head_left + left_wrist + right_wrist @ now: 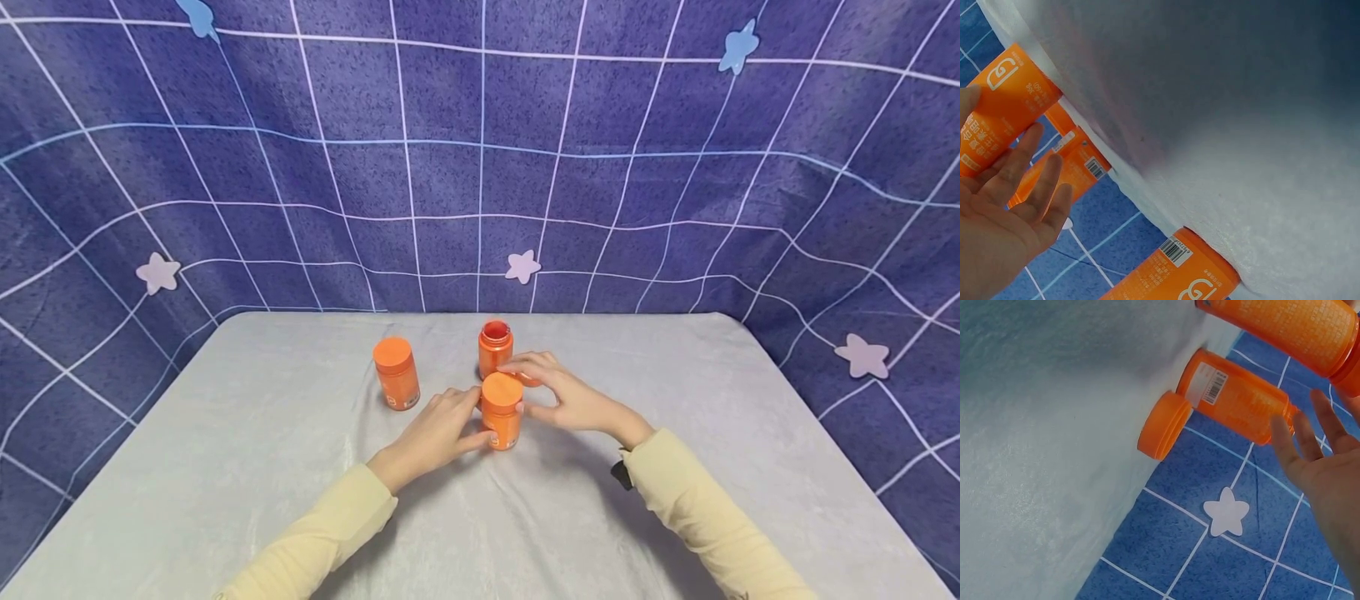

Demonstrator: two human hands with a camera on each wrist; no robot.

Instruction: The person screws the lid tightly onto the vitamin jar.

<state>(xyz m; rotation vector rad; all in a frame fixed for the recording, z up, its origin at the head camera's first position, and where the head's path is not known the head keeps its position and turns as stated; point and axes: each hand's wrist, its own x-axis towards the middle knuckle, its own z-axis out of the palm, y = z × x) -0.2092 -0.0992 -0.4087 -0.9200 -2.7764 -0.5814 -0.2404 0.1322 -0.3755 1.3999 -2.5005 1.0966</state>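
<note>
A lidded orange bottle (501, 421) stands upright between the hands. My left hand (438, 437) grips its left side, thumb in front; in the left wrist view this hand (1016, 212) has its other fingers loosely spread. My right hand (573, 400) holds the right side of the lid (502, 390) between thumb and fingers; the contact is partly hidden. Just behind stands an uncapped orange bottle (495, 348), its mouth showing. A loose orange lid (1164, 425) lies beside that bottle's base in the right wrist view, mostly covered by my right fingers from above.
Another lidded orange bottle (396, 375) stands to the left, apart from the others. The table has a grey-white cloth (225, 467). Behind it hangs a blue curtain (442, 175) with pale grid lines and star shapes.
</note>
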